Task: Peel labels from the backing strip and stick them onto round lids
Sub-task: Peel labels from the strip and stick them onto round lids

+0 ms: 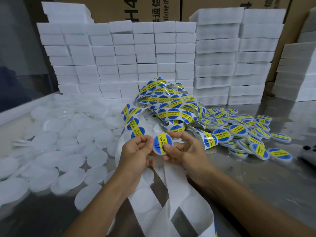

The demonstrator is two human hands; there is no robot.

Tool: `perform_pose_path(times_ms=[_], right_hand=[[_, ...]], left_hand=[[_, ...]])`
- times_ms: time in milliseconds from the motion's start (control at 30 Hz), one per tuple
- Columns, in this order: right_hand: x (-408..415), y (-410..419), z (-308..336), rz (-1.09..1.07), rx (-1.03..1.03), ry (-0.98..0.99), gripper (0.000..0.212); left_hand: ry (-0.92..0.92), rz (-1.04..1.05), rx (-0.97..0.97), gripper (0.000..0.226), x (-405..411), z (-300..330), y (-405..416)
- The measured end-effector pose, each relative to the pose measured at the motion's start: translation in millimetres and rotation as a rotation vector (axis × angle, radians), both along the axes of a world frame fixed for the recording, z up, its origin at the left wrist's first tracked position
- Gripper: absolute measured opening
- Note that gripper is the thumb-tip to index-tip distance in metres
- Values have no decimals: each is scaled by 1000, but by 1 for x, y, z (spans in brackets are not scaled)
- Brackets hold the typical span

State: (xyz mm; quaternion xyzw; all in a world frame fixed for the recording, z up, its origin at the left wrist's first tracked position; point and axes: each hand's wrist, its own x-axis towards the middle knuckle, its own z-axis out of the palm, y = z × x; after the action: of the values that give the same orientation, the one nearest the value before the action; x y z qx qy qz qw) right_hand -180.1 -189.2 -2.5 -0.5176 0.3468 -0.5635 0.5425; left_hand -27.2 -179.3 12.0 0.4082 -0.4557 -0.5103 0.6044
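Between both hands I hold a round white lid [162,144] with a blue and yellow "soldering paste" label on it. My left hand [136,151] grips the lid's left edge with curled fingers. My right hand [184,149] holds its right side, thumb pressing on the label's lower edge. A tangled backing strip with many labels [171,106] is heaped just behind the hands. Emptied white backing strip [153,194] trails down under my wrists. Plain white lids [59,142] lie spread at the left. Labelled lids [242,134] are piled at the right.
Stacks of white foam blocks [136,57] wall off the back of the metal table [273,177], with cardboard boxes [153,9] behind them. A dark grey object [307,154] lies at the right edge.
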Motion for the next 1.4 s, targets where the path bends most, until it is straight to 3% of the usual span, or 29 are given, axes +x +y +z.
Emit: perform_pose_path(times_ms=[67, 167, 267, 467, 567, 667, 833, 1100, 1200, 1300, 1400], right_hand=[[0, -1, 0, -45, 3, 5, 16], [2, -1, -1, -149, 14, 50, 43], [1, 2, 1, -137, -14, 113, 51], [5, 10, 5, -52, -172, 266, 29], [4, 7, 8, -117, -149, 228, 15], [-8, -2, 14, -287, -68, 120, 20], [-52, -24, 21, -580, 49, -37, 25], [-98, -36, 20, -728, 196, -274, 49], [-95, -34, 23, -798, 209, -175, 46], [-91, -34, 23, -817, 225, -94, 45], [-89, -34, 23, -778, 261, -41, 49]], left_hand=[[-24, -16, -18, 9, -1, -1, 1], [-73, -88, -67, 6, -5, -1, 6], [-81, -100, -83, 10, -7, 0, 7], [-47, -31, -71, 18, -3, -1, 6], [-176, 103, -137, 16, -1, -5, 1], [-520, 235, -257, 16, 2, -12, -3], [-766, 80, -161, 41, -3, -17, 3], [-852, 64, -204, 29, -3, -17, 4], [-864, 202, -292, 16, 3, -15, 1], [-938, 424, -410, 24, 18, -8, -3], [-1048, 660, -363, 25, 44, 3, -8]])
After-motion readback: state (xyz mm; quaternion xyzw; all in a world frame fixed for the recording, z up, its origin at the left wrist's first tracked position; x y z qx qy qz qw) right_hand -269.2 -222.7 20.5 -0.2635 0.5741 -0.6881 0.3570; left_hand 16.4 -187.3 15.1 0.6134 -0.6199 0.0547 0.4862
